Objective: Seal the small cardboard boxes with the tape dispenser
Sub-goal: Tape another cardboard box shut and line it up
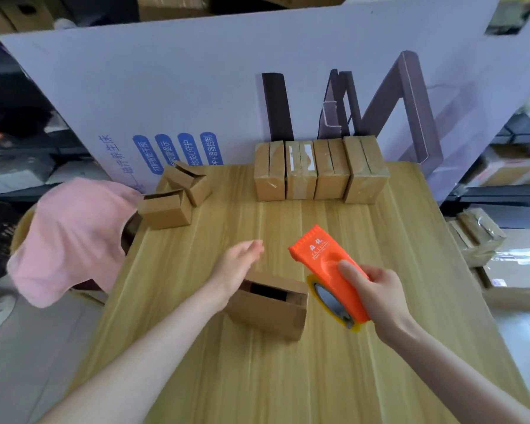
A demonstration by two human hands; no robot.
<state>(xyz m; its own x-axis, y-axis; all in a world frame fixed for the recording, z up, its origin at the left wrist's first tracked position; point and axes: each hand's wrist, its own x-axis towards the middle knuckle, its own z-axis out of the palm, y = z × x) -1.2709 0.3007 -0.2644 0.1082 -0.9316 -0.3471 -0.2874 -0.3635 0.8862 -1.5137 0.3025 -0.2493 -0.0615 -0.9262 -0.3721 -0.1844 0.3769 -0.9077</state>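
A small cardboard box (270, 313) sits near the middle of the wooden table (257, 377), its top flaps slightly apart with a dark gap showing. My left hand (237, 267) hovers just behind and left of it, fingers straight, holding nothing. My right hand (377, 296) grips an orange tape dispenser (328, 267) to the right of the box, its toothed end pointing away from me. Two unsealed boxes (178, 194) lie at the table's far left. A row of several taped boxes (318, 169) stands at the far edge.
A large white printed carton (196, 87) leans upright behind the table. A pink cloth (71, 237) drapes over a chair at the left. More cartons (478, 237) are stacked on the floor at the right, with shelving beyond.
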